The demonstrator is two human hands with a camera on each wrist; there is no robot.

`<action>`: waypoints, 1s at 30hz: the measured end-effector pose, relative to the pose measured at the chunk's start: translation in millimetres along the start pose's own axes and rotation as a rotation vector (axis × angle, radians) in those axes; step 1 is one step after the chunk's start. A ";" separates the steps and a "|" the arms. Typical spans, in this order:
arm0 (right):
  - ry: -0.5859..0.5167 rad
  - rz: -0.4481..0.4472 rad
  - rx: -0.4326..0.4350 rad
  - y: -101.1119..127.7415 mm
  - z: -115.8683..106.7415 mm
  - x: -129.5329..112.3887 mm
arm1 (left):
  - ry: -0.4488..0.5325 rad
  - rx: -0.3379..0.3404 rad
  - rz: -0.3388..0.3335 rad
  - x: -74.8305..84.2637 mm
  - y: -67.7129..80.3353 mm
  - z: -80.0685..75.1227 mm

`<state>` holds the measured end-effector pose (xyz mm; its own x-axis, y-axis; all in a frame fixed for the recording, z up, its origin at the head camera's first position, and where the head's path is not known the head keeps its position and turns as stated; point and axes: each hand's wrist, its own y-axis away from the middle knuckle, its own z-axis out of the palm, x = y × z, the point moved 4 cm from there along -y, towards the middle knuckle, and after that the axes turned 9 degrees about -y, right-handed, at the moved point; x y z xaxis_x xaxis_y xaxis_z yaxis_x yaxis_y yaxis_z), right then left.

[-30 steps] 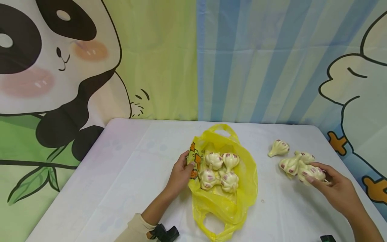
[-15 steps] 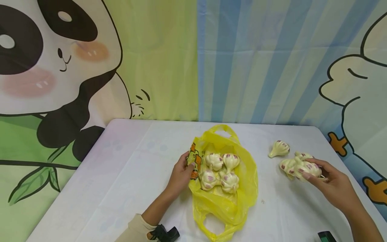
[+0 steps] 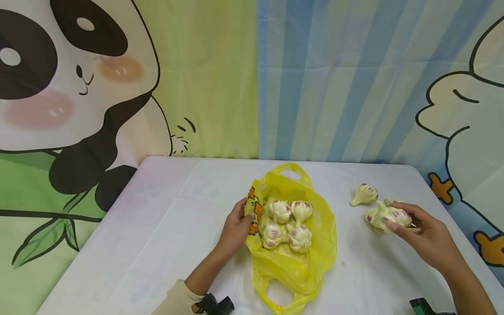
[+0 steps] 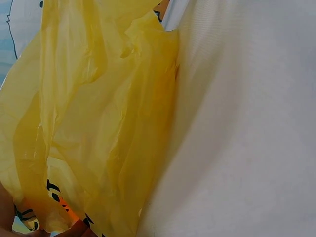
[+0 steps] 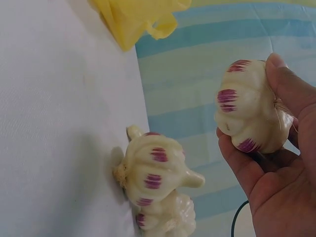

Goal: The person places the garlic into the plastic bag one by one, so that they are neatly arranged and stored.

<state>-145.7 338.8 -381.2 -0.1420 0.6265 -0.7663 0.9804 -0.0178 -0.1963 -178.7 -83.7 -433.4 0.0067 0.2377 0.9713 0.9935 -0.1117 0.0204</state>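
Observation:
A yellow plastic bag (image 3: 291, 280) lies with its mouth open in the head view, several white garlic bulbs (image 3: 300, 239) with purple streaks inside it. My left hand (image 3: 233, 232) pinches the bag's left rim, thumb on the printed side. In the left wrist view, the bag's wall hides most of that hand. Over on the right, my right hand (image 3: 433, 238) holds a garlic bulb (image 5: 252, 108) between thumb and fingers, raised off the table. Near it, other garlic bulbs (image 5: 155, 168) rest on the table, partly hidden by the held one in the head view.
A single garlic bulb (image 3: 364, 194) lies a little behind the held one. White cloth covers the table (image 3: 177, 218). Behind it hangs a printed curtain (image 3: 334, 87) with a panda and blue stripes. A black wrist device (image 3: 215, 305) sits below the left hand.
My right hand has moved slightly left and away from me, carrying the garlic bulb over the others. The left hand and the bag have stayed where they were.

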 end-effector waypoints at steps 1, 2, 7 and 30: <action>-0.001 -0.002 -0.003 -0.2 0.4 -1.7 | -0.002 0.003 -0.001 -0.5 -0.1 0.0; 0.001 -0.005 -0.003 -0.6 0.8 -4.3 | -0.004 0.005 -0.002 -0.6 -0.2 -0.1; -0.011 -0.055 -0.006 -5.2 1.4 -15.0 | -0.009 0.007 -0.005 0.3 -0.5 -0.1; -0.119 -0.266 -0.085 -16.3 33.6 -73.2 | -0.028 -0.004 0.010 19.0 8.8 -0.3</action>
<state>-155.9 267.0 -342.4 -0.4058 0.5042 -0.7623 0.9137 0.2030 -0.3522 -169.9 -80.4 -414.7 0.0203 0.2635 0.9645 0.9929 -0.1180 0.0113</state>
